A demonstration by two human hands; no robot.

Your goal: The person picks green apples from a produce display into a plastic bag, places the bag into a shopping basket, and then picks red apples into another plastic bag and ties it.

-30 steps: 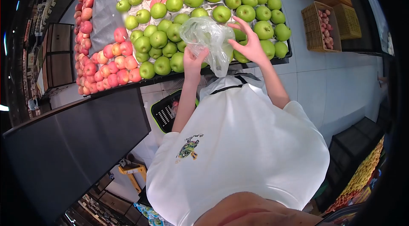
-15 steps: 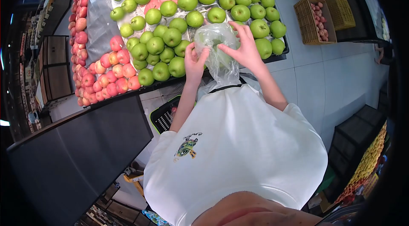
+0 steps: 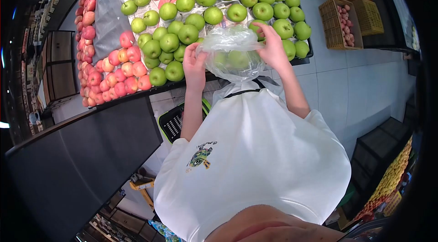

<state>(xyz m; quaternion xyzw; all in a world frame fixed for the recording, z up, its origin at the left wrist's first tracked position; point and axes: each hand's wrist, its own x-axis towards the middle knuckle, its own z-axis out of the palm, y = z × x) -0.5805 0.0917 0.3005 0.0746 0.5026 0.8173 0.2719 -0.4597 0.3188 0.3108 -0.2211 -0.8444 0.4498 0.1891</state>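
A clear plastic bag (image 3: 235, 55) is stretched between my two hands over the front edge of the fruit display. Green shapes show through it; whether those apples are inside or behind it, I cannot tell. My left hand (image 3: 195, 63) grips the bag's left side, and my right hand (image 3: 271, 48) pinches its right side near the top. Green apples (image 3: 169, 42) lie in rows and a heap on printed paper around the bag. Red apples (image 3: 119, 74) are piled to the left of them.
A black basket with a green rim (image 3: 172, 123) stands on the floor below the display. Crates of reddish fruit (image 3: 331, 23) sit at the upper right. A dark panel (image 3: 82, 155) fills the lower left.
My hands have moved apart, and the bag, bunched and narrow before, is now spread wide between them.
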